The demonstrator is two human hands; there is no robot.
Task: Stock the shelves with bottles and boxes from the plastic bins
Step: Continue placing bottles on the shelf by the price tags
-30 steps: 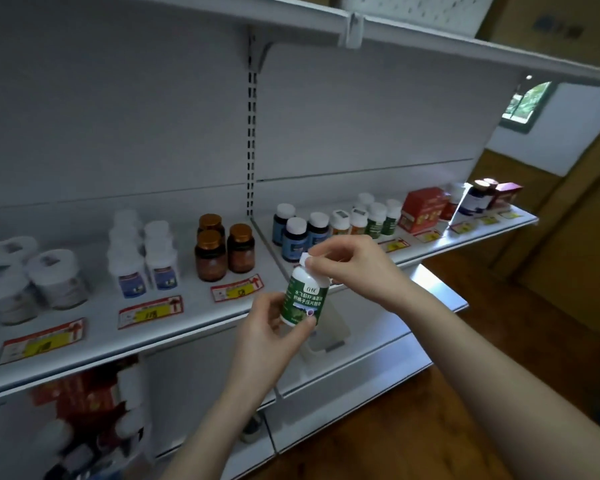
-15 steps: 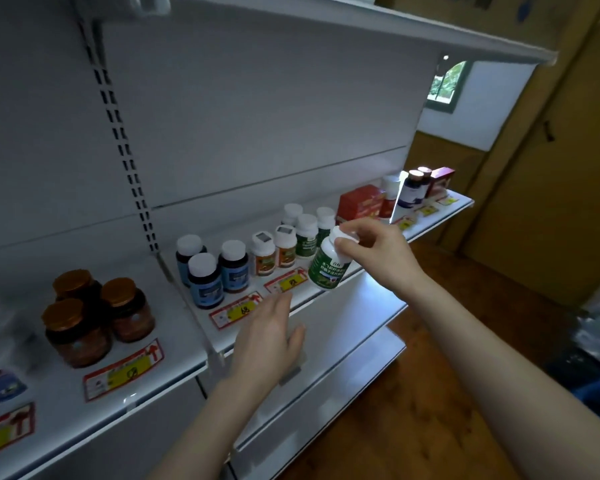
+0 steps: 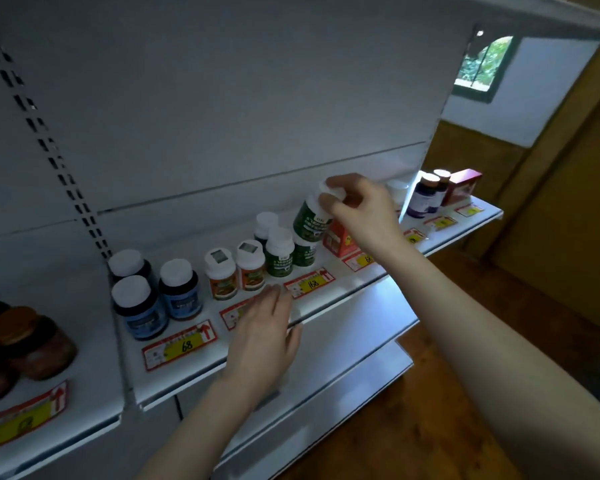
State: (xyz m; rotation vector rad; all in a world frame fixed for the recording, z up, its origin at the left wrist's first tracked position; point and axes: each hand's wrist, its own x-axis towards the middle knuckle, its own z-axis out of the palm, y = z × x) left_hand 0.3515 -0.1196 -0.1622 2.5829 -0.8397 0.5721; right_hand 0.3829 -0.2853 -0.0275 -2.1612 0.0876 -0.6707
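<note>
The right grip (image 3: 364,216) pinches the white cap of a green-labelled pill bottle (image 3: 310,220), holding it tilted in the air above the matching green bottles (image 3: 279,256) on the white shelf (image 3: 187,372), just left of a red box (image 3: 340,242). The left grip (image 3: 264,327) is released, its fingers straight and close together, palm down over the shelf's near edge. It covers part of a price tag (image 3: 234,313), right of the blue-labelled bottles (image 3: 181,292).

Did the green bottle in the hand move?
Yes. The green bottle went right along the shelf, from near the blue bottles to above the shelved green bottles.
</note>
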